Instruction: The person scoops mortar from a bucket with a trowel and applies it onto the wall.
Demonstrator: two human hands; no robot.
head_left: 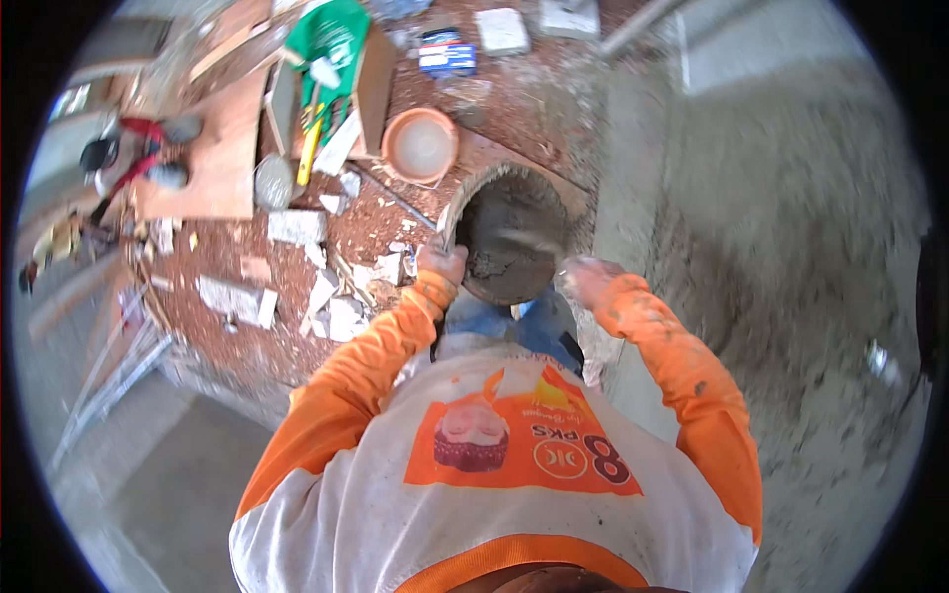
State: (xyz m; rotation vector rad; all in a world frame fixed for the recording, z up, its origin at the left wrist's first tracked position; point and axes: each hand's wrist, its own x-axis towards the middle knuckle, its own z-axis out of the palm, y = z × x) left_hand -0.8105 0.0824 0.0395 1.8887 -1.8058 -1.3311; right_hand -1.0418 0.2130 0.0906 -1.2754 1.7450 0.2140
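A round bucket (511,235) of wet grey mortar is in front of my body, its rim caked with the same grey. At its left side, my left hand (442,261) is closed on the rim, thumb toward the mortar. My right hand (591,281) is beside the bucket's lower right edge; motion smears its fingers, so I cannot tell whether it touches the rim or is closed. Both forearms wear orange sleeves. Past the bucket, to the left, a terracotta-coloured basin (419,146) holds cloudy grey liquid.
Broken white blocks (237,299) and rubble litter the reddish ground on the left. A wooden box (374,89) with green cloth and a yellow-handled tool stands beyond. Wet grey mortar (791,237) spreads at right. Another person (138,155) is at the far left.
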